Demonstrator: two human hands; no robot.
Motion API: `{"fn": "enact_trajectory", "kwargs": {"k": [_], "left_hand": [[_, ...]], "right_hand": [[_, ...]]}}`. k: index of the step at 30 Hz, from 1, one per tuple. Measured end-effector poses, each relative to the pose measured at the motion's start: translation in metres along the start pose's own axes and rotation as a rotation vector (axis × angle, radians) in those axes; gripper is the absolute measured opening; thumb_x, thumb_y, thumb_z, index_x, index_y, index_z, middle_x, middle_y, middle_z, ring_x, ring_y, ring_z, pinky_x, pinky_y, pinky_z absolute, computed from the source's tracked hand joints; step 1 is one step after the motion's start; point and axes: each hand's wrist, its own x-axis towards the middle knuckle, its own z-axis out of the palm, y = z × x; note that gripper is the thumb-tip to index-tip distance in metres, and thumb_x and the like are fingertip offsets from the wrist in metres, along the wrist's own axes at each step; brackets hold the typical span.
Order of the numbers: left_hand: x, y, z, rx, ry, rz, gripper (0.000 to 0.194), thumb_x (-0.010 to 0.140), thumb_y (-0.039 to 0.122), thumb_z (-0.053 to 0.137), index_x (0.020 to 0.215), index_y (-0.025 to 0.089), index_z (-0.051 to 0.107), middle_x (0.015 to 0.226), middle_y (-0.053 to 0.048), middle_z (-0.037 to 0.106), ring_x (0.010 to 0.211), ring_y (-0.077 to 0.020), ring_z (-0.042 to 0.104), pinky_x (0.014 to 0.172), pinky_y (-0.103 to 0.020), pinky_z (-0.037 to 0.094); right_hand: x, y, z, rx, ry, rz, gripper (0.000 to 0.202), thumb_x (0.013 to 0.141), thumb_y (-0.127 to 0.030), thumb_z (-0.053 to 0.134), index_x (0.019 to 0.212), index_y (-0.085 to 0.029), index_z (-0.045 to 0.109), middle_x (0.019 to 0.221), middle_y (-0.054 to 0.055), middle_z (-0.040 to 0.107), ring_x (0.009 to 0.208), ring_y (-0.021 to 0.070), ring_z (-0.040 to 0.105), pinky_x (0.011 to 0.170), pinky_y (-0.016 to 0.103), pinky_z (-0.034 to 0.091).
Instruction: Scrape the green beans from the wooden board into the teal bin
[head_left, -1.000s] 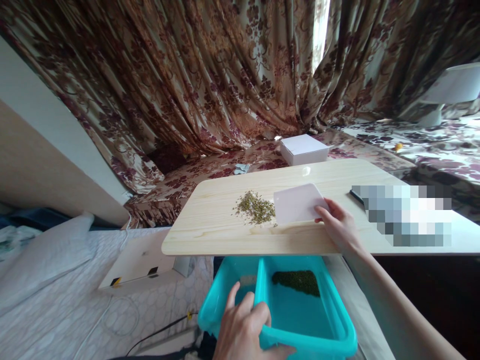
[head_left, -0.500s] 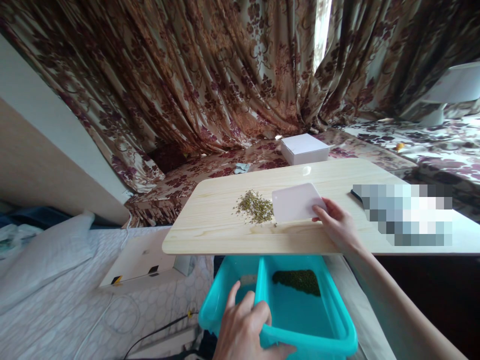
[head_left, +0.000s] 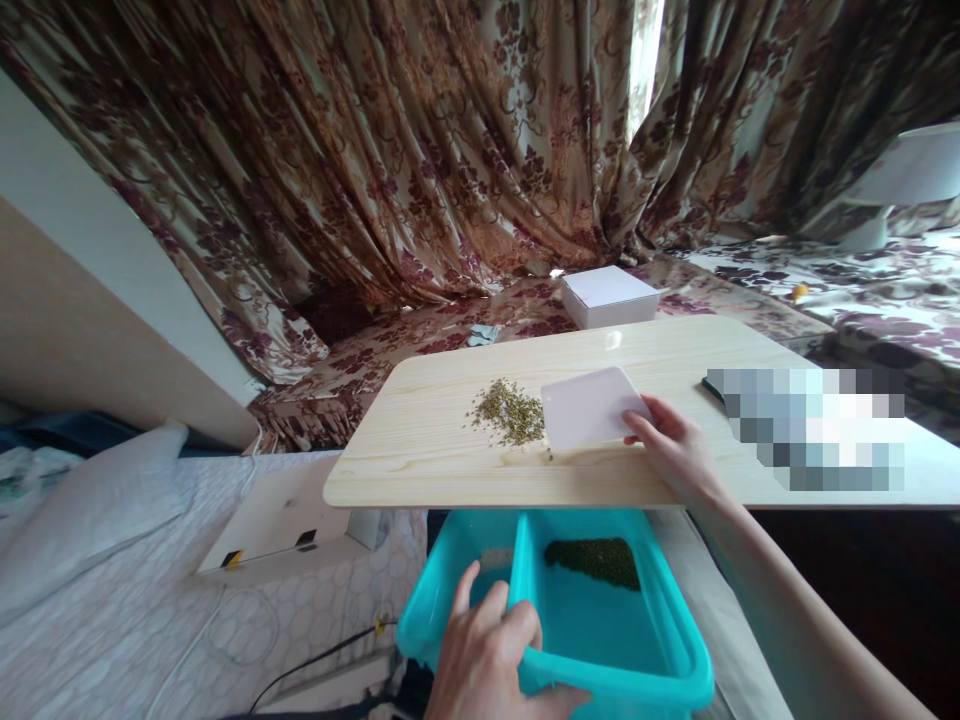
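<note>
In my right hand (head_left: 667, 440) is a thin white plastic scraper (head_left: 585, 410), pinched at its right end between thumb and fingers. The scraper is tilted over the wood-grain table (head_left: 420, 480), its left edge against a loose pile of small green beans (head_left: 506, 412). Below the table's near edge is a turquoise two-compartment bin (head_left: 600, 655). My left hand (head_left: 491, 650) grips the bin's near rim by the divider, with its fingers reaching over the inside. More dark green beans (head_left: 596, 562) lie at the far end of the right compartment.
A pixelated object (head_left: 817, 430) lies on the table's right side. Behind the table are a white box (head_left: 609, 298) and a folded cloth (head_left: 484, 335). To the left, a pale carton (head_left: 285, 515) and cables (head_left: 322, 655) rest on the bed (head_left: 112, 620).
The white scraper has shifted slightly left, further against the beans' right side. My left hand and the bin stay in place.
</note>
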Motion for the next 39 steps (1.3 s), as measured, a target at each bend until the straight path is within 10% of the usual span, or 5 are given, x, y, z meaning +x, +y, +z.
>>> {"fn": "enact_trajectory", "kwargs": {"k": [39], "left_hand": [[-0.0033,-0.0021,-0.0052,0.037,0.088,-0.043,0.037,0.063,0.031,0.082,0.070,0.024,0.047,0.068,0.008,0.052,0.068,-0.0172,0.065,0.101,-0.062,0.045]], "right_hand": [[-0.0040,-0.0047,0.0021,-0.042,-0.137,-0.038,0.031,0.068,-0.046,0.074,0.086,-0.021,0.069,0.073,0.000,0.066,0.058,0.0137,0.056,0.055,0.029,0.054]]}}
